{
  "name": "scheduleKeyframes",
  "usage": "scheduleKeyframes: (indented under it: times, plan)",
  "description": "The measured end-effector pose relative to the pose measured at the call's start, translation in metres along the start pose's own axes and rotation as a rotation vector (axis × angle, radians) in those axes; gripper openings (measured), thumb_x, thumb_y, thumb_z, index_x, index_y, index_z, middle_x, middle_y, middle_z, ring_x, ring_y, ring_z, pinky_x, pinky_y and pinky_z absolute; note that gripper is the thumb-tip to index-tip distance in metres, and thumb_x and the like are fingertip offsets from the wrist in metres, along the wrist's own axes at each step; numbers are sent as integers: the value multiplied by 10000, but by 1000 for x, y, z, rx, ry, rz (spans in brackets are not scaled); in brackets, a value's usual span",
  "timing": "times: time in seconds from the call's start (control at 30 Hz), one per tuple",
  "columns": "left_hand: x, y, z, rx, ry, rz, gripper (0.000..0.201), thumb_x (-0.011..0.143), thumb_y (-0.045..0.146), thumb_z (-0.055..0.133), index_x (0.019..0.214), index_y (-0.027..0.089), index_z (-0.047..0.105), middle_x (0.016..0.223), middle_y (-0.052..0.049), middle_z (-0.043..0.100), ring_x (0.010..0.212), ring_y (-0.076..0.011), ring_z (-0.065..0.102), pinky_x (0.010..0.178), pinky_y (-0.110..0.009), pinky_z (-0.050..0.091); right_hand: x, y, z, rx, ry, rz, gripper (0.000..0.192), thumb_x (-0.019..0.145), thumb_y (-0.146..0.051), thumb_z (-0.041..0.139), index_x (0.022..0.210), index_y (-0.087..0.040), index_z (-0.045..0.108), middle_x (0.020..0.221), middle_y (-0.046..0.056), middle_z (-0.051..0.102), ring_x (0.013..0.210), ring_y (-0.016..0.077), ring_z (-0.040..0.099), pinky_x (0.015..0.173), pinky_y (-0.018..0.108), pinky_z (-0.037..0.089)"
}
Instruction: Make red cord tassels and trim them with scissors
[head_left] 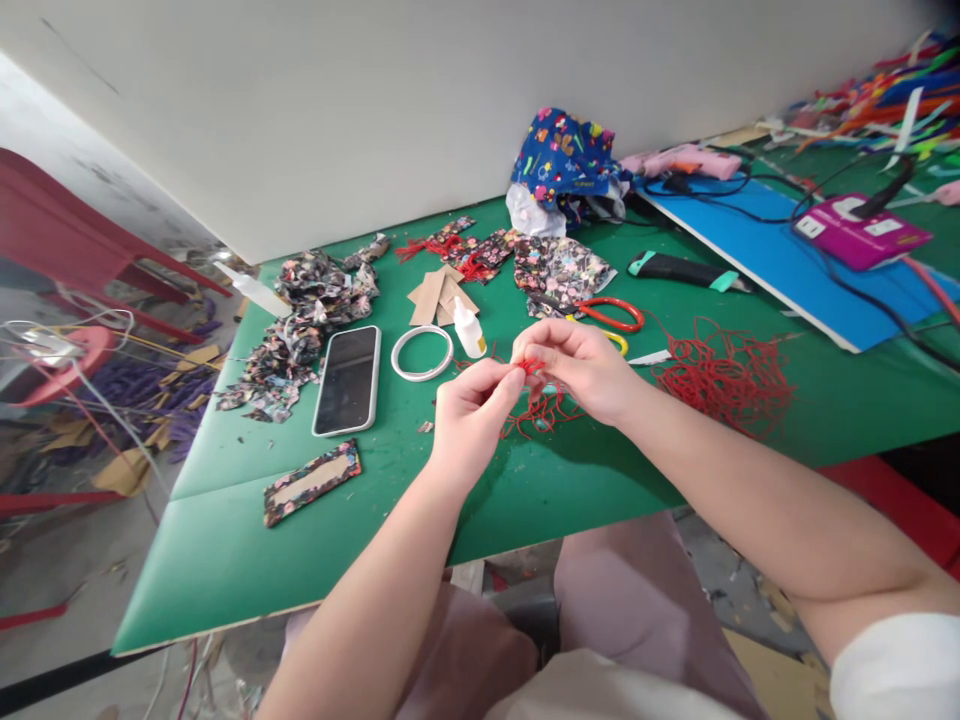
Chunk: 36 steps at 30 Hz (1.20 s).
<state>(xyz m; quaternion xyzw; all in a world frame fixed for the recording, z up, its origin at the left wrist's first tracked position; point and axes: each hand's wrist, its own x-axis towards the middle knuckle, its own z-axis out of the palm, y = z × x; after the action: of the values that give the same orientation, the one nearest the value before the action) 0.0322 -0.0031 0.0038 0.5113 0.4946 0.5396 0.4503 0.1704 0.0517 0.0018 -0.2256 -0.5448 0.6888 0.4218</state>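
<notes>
Both hands meet over the middle of the green table, pinching red string [531, 366] between thumbs and fingertips. My left hand [474, 405] grips it from the left; my right hand [576, 368] holds it from the right. Loose strands [544, 412] hang and lie just below the fingers. How the string is knotted or bundled is hidden by the fingertips. Behind the hands lie red-handled scissors [616, 314], partly covered, and a small white glue bottle [469, 328]. A heap of red string [724, 380] spreads to the right of my right forearm.
Left of the hands lie a white ring [421, 354], a phone [346, 382], floral fabric scraps [300, 310] and a fabric-edged cardboard strip [313, 482]. Cardboard pieces [435, 298], a utility knife [682, 270], a blue board [757, 250] and a pink glue gun [686, 162] sit farther back.
</notes>
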Motion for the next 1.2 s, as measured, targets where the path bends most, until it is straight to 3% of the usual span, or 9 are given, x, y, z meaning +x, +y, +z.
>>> scheduleKeyframes:
  times: [0.37, 0.63, 0.83, 0.93, 1.07, 1.2]
  plan:
    - [1, 0, 0, -54, -28, -8, 202, 773, 359, 611, 724, 191, 713, 467, 44, 384, 506, -80, 425, 513, -221, 355, 0, 1, 1, 12, 0, 2, 182, 777, -340, 629, 780, -163, 588, 727, -14, 570, 632, 67, 560, 526, 170, 493]
    - [0, -1, 0, -12, -10, 23, 216, 779, 361, 601, 731, 183, 713, 501, 33, 455, 507, -75, 430, 513, -219, 357, 0, 0, 2, -7, -8, -21, 164, 793, -327, 617, 785, -165, 594, 731, -17, 573, 636, 61, 571, 535, 167, 500]
    - [0, -2, -2, 162, 126, 163, 197, 809, 328, 570, 776, 191, 708, 615, 17, 540, 546, -71, 448, 532, -219, 359, -1, -3, -2, -97, 106, -105, 246, 840, -407, 525, 891, -189, 625, 835, 19, 634, 746, 99, 606, 558, 187, 511]
    - [0, -2, -2, 288, 167, 293, 166, 811, 277, 571, 795, 187, 709, 623, 13, 539, 576, -78, 466, 545, -221, 369, -3, -4, -1, -239, 85, -101, 253, 772, -392, 621, 932, -197, 646, 878, 22, 646, 800, 114, 611, 576, 185, 503]
    - [0, -3, -1, 402, 144, 408, 137, 799, 228, 582, 797, 168, 705, 627, 6, 555, 577, -79, 473, 531, -213, 375, -5, -4, 5, -414, 118, -123, 196, 692, -312, 712, 841, -190, 674, 855, 13, 645, 770, 107, 601, 556, 173, 470]
    - [0, -3, 0, 434, 126, 403, 142, 804, 213, 573, 776, 155, 700, 607, 12, 549, 555, -71, 468, 527, -211, 378, -3, -3, 4, -320, 155, -128, 162, 710, -336, 690, 736, -177, 670, 723, -1, 641, 642, 93, 588, 558, 204, 498]
